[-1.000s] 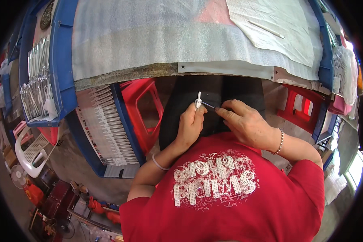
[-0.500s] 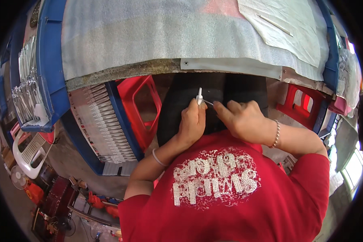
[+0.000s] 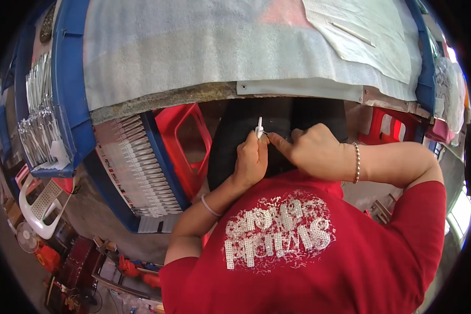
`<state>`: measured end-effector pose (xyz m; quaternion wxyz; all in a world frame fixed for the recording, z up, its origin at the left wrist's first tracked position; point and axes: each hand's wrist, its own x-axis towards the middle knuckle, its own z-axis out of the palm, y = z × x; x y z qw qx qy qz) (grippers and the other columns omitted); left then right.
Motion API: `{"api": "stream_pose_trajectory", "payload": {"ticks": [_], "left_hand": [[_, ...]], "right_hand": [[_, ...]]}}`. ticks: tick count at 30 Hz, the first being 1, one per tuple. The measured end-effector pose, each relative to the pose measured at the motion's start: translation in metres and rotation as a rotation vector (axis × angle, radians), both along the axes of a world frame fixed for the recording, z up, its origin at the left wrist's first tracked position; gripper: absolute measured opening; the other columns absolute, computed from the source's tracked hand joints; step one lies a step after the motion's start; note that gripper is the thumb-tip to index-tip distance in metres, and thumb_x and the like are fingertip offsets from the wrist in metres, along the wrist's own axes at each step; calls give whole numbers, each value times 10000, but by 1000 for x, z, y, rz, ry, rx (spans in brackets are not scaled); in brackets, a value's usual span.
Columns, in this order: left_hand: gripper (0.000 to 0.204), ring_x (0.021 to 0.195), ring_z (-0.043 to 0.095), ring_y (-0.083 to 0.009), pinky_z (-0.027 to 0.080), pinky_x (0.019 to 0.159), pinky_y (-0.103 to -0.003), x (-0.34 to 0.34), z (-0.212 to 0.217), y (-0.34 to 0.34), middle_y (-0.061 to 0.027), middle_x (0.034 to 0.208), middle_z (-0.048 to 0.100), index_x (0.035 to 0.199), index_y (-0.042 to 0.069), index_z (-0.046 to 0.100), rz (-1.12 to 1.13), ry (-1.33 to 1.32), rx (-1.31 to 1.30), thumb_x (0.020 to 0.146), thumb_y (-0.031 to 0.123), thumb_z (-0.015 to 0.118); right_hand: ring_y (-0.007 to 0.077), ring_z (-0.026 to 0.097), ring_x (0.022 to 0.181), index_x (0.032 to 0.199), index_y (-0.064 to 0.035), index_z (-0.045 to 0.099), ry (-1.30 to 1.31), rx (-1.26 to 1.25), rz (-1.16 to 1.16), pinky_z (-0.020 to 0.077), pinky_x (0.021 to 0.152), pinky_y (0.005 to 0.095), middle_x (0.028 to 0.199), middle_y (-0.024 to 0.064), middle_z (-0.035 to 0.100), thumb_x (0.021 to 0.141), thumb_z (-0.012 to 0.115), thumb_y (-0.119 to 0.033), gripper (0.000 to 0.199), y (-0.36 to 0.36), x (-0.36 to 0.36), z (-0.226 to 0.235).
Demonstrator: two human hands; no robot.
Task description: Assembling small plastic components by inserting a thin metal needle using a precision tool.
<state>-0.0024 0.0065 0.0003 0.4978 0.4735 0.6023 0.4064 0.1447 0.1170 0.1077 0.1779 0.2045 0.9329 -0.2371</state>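
The left hand (image 3: 251, 161) pinched a small white part (image 3: 259, 127); beside it the right hand (image 3: 319, 155) curled, its hold impossible to tell.

This looks like a small workshop. The worktable (image 3: 167, 99) has a rough, worn edge under a pale sheet (image 3: 193, 52), and blue crates (image 3: 73, 68) hold bundles of slim shiny parts (image 3: 36, 128) and a long row of matching pieces (image 3: 146, 167). A red stool (image 3: 167, 128), a white plastic chair (image 3: 41, 198) and a fan (image 3: 27, 235) stand about, over a grey floor (image 3: 91, 209)
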Motion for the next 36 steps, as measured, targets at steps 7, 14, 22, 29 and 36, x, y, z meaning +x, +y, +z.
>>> {"api": "stream_pose_trajectory", "payload": {"ticks": [7,14,22,29,36], "left_hand": [[102,751,619,-458,454,544,-469,-4,-10,1,-259,726,591,888,-45,484,-1,33,50,931,47,499],[178,528,585,-233,427,487,-360,1,-2,-7,-141,619,556,858,-22,534,31,-170,-105,969,104,476],[193,466,395,-57,307,424,-246,0,5,-7,9,561,423,880,16,533,34,-342,-242,998,150,460],[182,564,595,-265,436,513,-368,3,2,-8,-166,637,562,860,-18,543,36,-174,-177,969,119,497],[129,758,615,-458,462,560,-463,4,4,-6,-243,707,596,887,-32,493,-18,-15,42,953,79,498]], "right_hand": [[324,682,764,1130,-22,663,377,-828,-843,541,701,352,941,206,689,796,689,-93,342,-11,16,-52],[363,631,788,1136,8,597,315,-322,-509,526,702,373,917,171,613,812,641,-39,330,-16,21,19],[313,615,810,1150,27,580,382,-137,-382,520,727,372,970,155,545,823,600,-15,331,-27,27,18],[322,627,775,1135,36,588,462,-277,-517,521,721,379,857,156,572,815,611,-21,326,-27,26,2],[319,637,626,1092,-42,648,121,-26,-267,502,556,414,751,124,635,814,626,-120,290,-22,7,9]]}}
